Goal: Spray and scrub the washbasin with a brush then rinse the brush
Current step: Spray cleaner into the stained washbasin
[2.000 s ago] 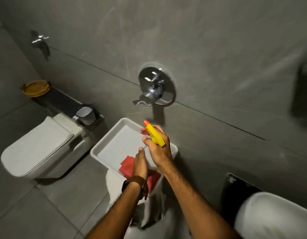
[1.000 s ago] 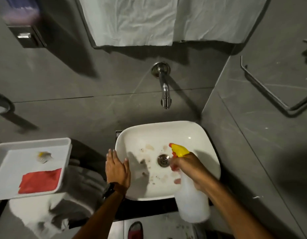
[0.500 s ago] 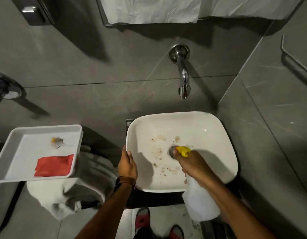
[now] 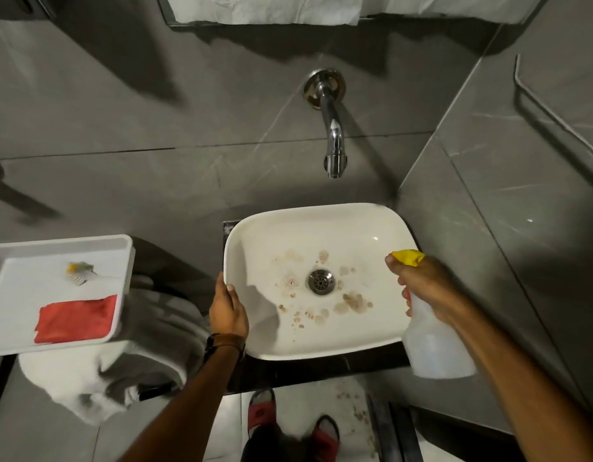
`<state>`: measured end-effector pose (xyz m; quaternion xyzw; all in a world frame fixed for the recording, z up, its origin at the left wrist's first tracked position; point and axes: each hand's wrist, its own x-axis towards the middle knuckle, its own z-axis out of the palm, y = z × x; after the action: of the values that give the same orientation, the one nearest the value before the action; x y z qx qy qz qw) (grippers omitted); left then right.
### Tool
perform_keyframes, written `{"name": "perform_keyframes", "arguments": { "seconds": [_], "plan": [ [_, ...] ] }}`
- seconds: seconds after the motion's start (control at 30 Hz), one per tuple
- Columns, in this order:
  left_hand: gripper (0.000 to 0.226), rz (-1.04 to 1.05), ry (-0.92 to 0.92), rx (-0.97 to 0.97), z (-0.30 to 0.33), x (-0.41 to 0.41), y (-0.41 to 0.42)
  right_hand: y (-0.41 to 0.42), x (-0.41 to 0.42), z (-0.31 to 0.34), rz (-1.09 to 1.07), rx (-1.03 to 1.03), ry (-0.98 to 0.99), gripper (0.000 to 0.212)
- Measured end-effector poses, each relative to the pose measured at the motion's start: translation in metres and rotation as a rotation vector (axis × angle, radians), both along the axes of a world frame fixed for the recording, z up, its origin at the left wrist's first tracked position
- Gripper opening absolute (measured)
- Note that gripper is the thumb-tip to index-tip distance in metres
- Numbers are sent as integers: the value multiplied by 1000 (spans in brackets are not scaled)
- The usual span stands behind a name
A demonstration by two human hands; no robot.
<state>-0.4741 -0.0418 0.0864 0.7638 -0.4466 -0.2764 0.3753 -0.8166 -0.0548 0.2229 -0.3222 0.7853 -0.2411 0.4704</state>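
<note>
A white washbasin with brown stains around its metal drain sits below a chrome wall tap. My right hand grips a translucent spray bottle with a yellow head, held over the basin's right rim, nozzle facing left into the bowl. My left hand rests on the basin's left rim, fingers curled over the edge. A small brush with a yellow part lies in a white tray to the left.
A red cloth lies in the tray, which sits on a stand draped in white cloth. Grey tiled walls close in behind and at right. Towels hang above. My feet in red sandals stand under the basin.
The view swung from the tray to the basin. My right hand carried the spray bottle from over the drain to the basin's right rim. My left hand stays on the left rim.
</note>
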Motion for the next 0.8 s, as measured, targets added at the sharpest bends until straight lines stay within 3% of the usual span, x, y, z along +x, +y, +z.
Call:
{"name": "perform_keyframes", "arguments": {
  "seconds": [0.33, 0.43, 0.6, 0.8],
  "plan": [
    [42, -1, 3, 30, 0, 1, 1, 65, -20, 3, 9, 22, 60, 18],
    [42, -9, -10, 28, -1, 1, 1, 81, -15, -5, 18, 69, 65, 28],
    [44, 0, 1, 32, 1, 0, 0, 98, -4, -24, -22, 15, 56, 20],
    [44, 1, 4, 40, 3, -2, 0, 106, 29, -34, 54, 70, 61, 36]
  ]
}}
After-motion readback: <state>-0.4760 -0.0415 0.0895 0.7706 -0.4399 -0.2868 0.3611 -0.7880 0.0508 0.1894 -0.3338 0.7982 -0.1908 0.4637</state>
